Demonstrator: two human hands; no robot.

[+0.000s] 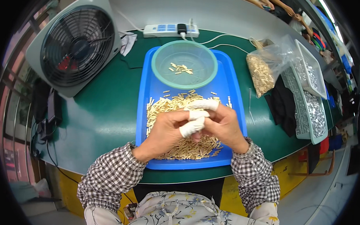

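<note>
My left hand (169, 130) and my right hand (221, 124) meet over a blue tray (149, 87), fingertips pressed together. Several fingers wear white finger cots (192, 127). Whatever small piece they pinch is hidden between the fingers. Under and around my hands lies a heap of small brass-coloured pieces (164, 106). At the tray's far end stands a round green bowl (184, 65) with a few of the same pieces inside.
A grey box fan (73, 45) stands at the left on the green table (104, 110). A white power strip (171, 30) lies behind the tray. At the right are a clear bag of brass pieces (262, 71) and white baskets of silvery parts (311, 101). Other people's hands show at the top right.
</note>
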